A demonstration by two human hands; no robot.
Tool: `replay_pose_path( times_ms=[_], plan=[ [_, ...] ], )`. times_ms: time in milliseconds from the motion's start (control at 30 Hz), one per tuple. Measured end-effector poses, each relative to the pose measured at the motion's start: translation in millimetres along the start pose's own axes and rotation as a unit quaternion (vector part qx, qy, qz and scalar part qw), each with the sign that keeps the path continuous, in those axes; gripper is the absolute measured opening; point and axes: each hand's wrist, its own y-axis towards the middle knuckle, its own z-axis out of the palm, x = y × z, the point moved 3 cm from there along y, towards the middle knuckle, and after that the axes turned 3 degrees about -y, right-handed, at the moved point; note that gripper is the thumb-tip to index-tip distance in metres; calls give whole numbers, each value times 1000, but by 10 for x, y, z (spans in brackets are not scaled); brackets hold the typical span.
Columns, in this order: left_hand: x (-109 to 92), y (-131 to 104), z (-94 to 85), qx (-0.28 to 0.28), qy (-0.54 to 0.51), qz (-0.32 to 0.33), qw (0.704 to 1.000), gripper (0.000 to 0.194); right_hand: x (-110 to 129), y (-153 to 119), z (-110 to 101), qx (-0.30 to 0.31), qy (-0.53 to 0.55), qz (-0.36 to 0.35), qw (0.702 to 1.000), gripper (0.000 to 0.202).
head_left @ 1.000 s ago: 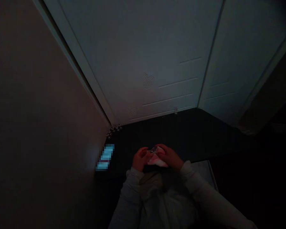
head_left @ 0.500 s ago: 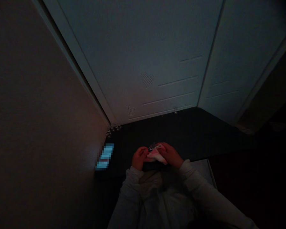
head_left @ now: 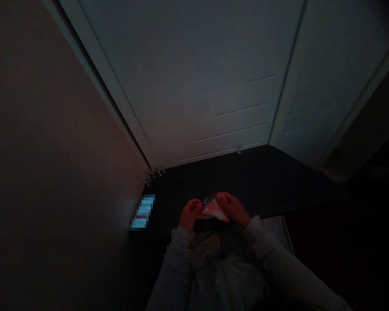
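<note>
In dim light, my left hand (head_left: 188, 214) is closed in a pinch at the edge of a small shiny, clear glass-like piece (head_left: 208, 199). Its exact kind is too dark to make out. My right hand (head_left: 236, 211) grips a pink and white cloth (head_left: 215, 212), which lies against the clear piece between both hands. Part of the cloth reaches below my left fingers. Both hands are over the near part of a dark tabletop (head_left: 246, 179).
Several small shiny, clear pieces (head_left: 154, 173) stand in the table's left corner, and another (head_left: 239, 148) at its back edge. A phone-like lit screen (head_left: 143, 211), blurred out, lies at the left. White panels (head_left: 230, 86) rise behind; a wall (head_left: 68, 151) closes the left.
My right hand has shifted slightly right and up with the cloth, leaving more of the clear piece showing. My left hand has hardly moved.
</note>
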Motion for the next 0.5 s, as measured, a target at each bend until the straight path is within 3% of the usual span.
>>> replay_pose_path(
  times_ms=[500],
  plan=[
    [-35,-20,17,3,21,0,1000,29,-39,17,5,-2,20,16,1000,28]
  ],
)
